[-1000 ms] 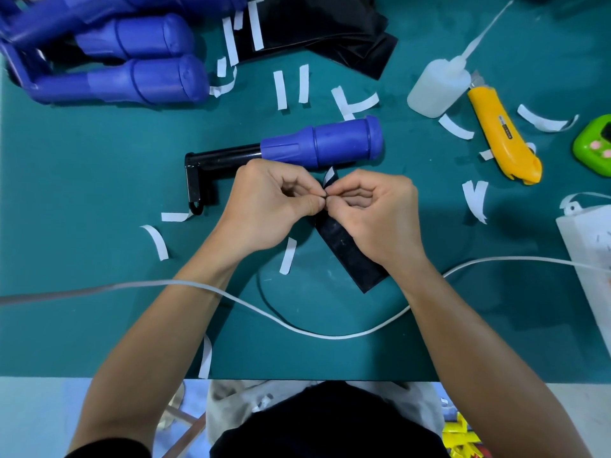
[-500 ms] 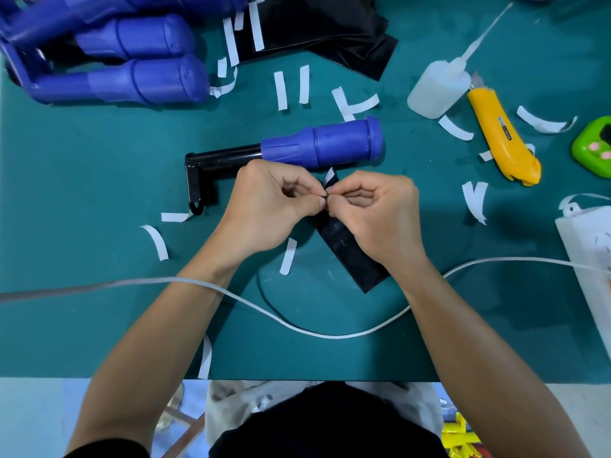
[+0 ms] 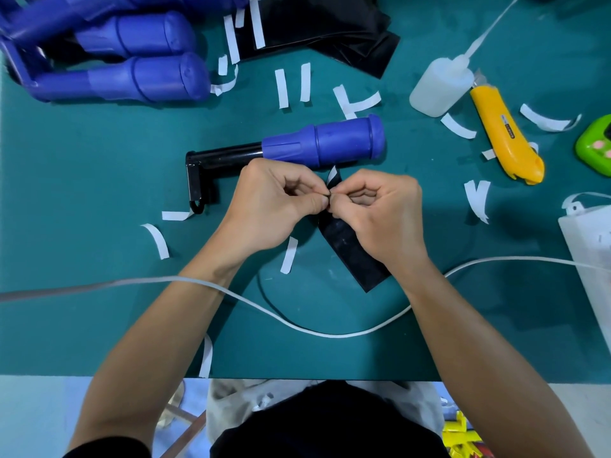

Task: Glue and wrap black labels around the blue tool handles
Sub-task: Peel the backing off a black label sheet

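Teal matting (image 3: 99,180) covers the table before us, its near edge running straight across just in front of our dark shirt. We hold both hands at the middle of the mat. Our left hand (image 3: 271,206) and right hand (image 3: 377,216) meet fingertip to fingertip, each pinched shut on the upper end of a black label (image 3: 353,252), where a sliver of white backing (image 3: 332,173) peels up. The label's lower end slants toward the near right and lies against the mat.

Just beyond our knuckles rests the blue tool handle (image 3: 330,142), lying crosswise with its black shaft (image 3: 224,157) pointing toward the left edge. More blue handles (image 3: 132,61) are piled at the far left corner, and a stack of black sheets (image 3: 330,28) lies along the far edge beside them.

Toward the far right stand a glue bottle (image 3: 441,85), tipped with its nozzle aimed at the far right corner, and a yellow utility knife (image 3: 506,137) just beside it. A green object (image 3: 595,147) and a white box (image 3: 591,252) crowd the right edge.

White paper strips (image 3: 282,89) are scattered over the mat around the handle and our hands. A white cord (image 3: 314,330) sags across the mat and over our forearms, near the front edge. Open mat remains on the left side, between the pile and the near edge, and in the near right.
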